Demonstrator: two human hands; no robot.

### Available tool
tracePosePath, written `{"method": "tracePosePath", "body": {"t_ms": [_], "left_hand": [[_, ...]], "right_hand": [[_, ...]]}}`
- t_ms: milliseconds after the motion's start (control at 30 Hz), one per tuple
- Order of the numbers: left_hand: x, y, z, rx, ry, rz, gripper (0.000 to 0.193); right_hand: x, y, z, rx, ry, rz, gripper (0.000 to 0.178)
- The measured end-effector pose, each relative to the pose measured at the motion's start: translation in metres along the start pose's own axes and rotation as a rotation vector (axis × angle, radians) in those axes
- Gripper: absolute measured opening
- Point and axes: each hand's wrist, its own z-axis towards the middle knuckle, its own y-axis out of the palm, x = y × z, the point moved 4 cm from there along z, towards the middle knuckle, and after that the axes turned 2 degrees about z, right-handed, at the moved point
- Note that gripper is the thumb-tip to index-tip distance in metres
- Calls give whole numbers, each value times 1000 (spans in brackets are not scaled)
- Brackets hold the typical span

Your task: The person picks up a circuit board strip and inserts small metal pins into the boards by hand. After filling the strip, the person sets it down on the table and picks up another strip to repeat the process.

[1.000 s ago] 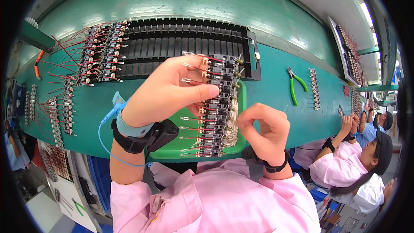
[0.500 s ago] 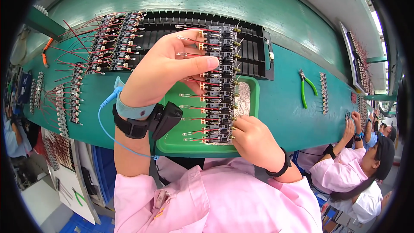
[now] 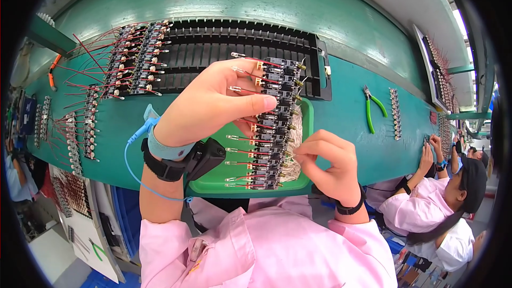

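My left hand (image 3: 210, 106) is closed round the upper part of a long circuit board strip (image 3: 273, 140), thumb on its face. Small clear bulbs on red wires stick out from the strip's left side, and short leads from its right. The strip leans slightly, its top tipped to the right. Just right of its lower half, my right hand (image 3: 336, 162) has thumb and forefinger pinched together; whatever is between them is too small to make out. Below both hands is a green tray (image 3: 308, 136) holding a bundle of thin pale wires (image 3: 293, 169).
Behind the hands lies a black slotted rack (image 3: 321, 48) with wired board strips (image 3: 149, 56) at its left end. Green-handled pliers (image 3: 368, 116) and a narrow strip (image 3: 396, 114) lie to the right. A person in pink (image 3: 421, 202) works farther right. A blue cord (image 3: 127, 154) hangs from my left wrist.
The strip's top has come down toward me and tipped to the right. My right hand has moved off the strip's lower edge, a little right and away from me, fingers now pinched.
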Motion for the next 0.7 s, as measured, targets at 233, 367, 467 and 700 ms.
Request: {"method": "tracePosePath", "body": {"t_ms": [233, 367, 467, 700], "left_hand": [[0, 5, 0, -5, -15, 18, 21], [-1, 7, 0, -17, -19, 14, 21], [-2, 6, 1, -11, -11, 9, 21], [-1, 5, 0, -6, -16, 6, 22]], "right_hand": [[-3, -6, 2, 200, 9, 366, 15], [-11, -6, 8, 226, -155, 270, 19], [-11, -4, 7, 218, -128, 216, 14], [-10, -2, 3, 219, -153, 142, 15]]}}
